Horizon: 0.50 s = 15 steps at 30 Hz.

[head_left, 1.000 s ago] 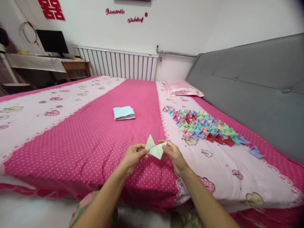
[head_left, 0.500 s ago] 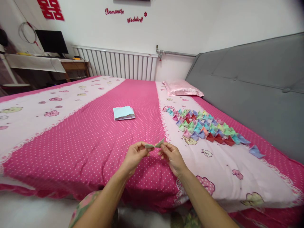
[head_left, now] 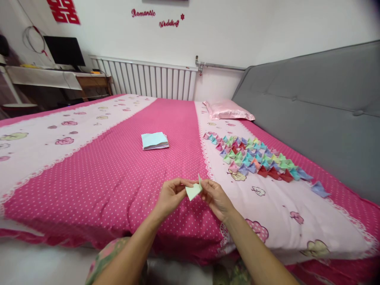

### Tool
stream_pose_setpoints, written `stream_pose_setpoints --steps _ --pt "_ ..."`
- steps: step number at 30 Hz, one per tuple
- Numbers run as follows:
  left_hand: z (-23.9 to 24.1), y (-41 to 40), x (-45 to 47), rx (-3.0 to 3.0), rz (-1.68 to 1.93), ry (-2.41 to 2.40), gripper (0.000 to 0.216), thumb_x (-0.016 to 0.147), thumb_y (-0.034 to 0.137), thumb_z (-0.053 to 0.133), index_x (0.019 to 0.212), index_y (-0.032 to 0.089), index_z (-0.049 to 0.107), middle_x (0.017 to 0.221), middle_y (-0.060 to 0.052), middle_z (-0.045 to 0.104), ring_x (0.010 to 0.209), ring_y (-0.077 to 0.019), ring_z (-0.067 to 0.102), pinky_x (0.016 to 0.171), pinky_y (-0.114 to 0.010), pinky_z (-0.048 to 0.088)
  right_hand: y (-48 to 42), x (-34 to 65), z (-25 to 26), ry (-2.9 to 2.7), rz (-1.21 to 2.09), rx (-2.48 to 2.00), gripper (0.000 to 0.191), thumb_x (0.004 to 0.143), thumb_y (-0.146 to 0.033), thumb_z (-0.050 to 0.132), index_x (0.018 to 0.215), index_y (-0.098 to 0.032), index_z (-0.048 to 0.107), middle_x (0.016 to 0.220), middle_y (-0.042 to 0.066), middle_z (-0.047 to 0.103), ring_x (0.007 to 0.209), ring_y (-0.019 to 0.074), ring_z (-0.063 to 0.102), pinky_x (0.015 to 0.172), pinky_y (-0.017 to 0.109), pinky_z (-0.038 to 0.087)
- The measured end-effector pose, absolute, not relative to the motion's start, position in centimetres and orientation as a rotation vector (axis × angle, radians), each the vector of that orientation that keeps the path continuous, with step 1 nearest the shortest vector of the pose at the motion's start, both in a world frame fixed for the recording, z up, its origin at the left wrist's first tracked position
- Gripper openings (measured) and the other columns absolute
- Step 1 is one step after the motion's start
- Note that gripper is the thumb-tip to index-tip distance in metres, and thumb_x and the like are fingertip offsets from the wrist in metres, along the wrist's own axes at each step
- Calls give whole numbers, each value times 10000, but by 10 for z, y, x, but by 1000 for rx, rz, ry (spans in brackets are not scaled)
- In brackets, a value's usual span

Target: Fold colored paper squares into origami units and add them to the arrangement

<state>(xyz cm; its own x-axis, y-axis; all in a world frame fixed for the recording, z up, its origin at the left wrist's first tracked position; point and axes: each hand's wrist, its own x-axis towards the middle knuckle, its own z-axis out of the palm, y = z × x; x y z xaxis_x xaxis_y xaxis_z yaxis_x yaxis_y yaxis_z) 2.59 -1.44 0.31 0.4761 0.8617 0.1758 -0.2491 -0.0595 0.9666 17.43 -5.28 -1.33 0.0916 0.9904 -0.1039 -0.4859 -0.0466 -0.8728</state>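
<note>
Between my hands, above the near part of the bed, is a small pale green folded paper. One flat face of it is turned toward me, and a thin flap stands up at its right end. My left hand pinches the left side between thumb and fingers. On the right, my right hand is closed on the upright flap; its lower fingers are curled and partly hidden behind the thumb.
Rows of colourful folded paper boats stand on the bed to the right. A stack of square paper, light blue on top, lies ahead. Beyond are a pink pillow, a radiator and a grey headboard.
The green paper has turned from nearly edge-on to show a flat face tilted toward me. Its right flap now stands more upright. Both hands have shifted only slightly.
</note>
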Motion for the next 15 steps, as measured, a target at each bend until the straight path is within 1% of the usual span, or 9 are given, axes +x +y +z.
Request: stream_pose_setpoints --steps 4,8,11,13,15 --pt "-1 -14 26 1385 999 606 108 669 231 663 718 136 645 880 -86 667 773 -169 627 723 -290 494 -53 173 -14 -687 1413 -929 249 595 -333 744 626 -153 576 573 -42 549 480 44 461 442 153 350" --pt "-3 -13 25 1564 1079 609 53 686 175 627 719 153 663 863 -73 619 791 -162 601 692 -264 492 -54 172 -14 -664 1440 -909 271 576 -296 758 659 -162 538 604 -43 569 522 65 514 515 182 407" --pt "-4 -12 25 1680 1091 617 67 701 154 596 721 163 660 823 -63 602 779 -161 595 675 -256 486 -54 172 -13 -654 1437 -931 328 544 -285 774 707 -178 510 588 -53 569 504 73 518 505 188 409" --pt "-4 -12 25 1690 1065 666 74 711 167 589 765 164 641 806 -54 616 757 -162 609 659 -254 485 -53 172 -13 -654 1426 -944 364 537 -276 779 747 -186 496 577 -60 567 480 69 509 473 175 387" --pt "-5 -13 24 1711 1054 741 143 714 191 602 855 172 617 812 -47 635 744 -163 622 638 -246 483 -53 172 -13 -662 1420 -951 386 544 -274 776 784 -191 484 588 -54 580 478 73 516 463 173 380"
